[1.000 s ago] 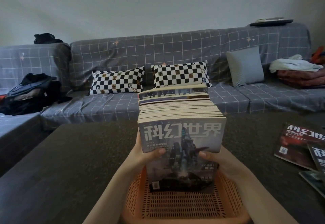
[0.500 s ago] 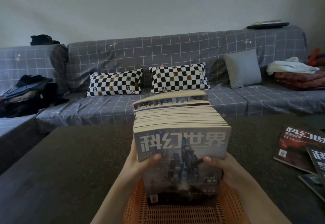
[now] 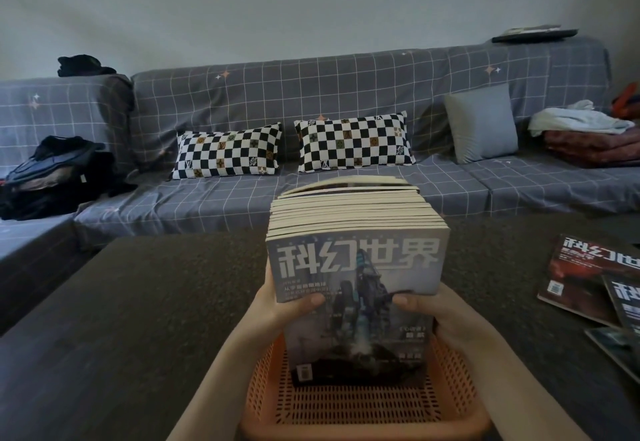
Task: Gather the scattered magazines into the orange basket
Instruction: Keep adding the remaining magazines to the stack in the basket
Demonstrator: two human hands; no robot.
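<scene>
Grey checked sofa (image 3: 311, 101) far behind dark table (image 3: 121, 319); upright in near orange basket (image 3: 346, 409), thick magazine stack (image 3: 356, 267), likely heavy, slick-covered, clamped at both sides by left hand (image 3: 287, 305) and right hand (image 3: 436, 312); loose magazines (image 3: 595, 277) right

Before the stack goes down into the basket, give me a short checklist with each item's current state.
1. Both hands on the stack: ok, left hand and right hand grip its sides, thumbs on the front cover.
2. Stack over the basket: ok, its lower edge is inside the rim.
3. Stack squared: not ok, the far magazines fan out.
4. Basket floor free: ok where visible; under the stack, cannot tell.
5. All magazines gathered: not ok, loose magazines lie on the table to the right.
</scene>
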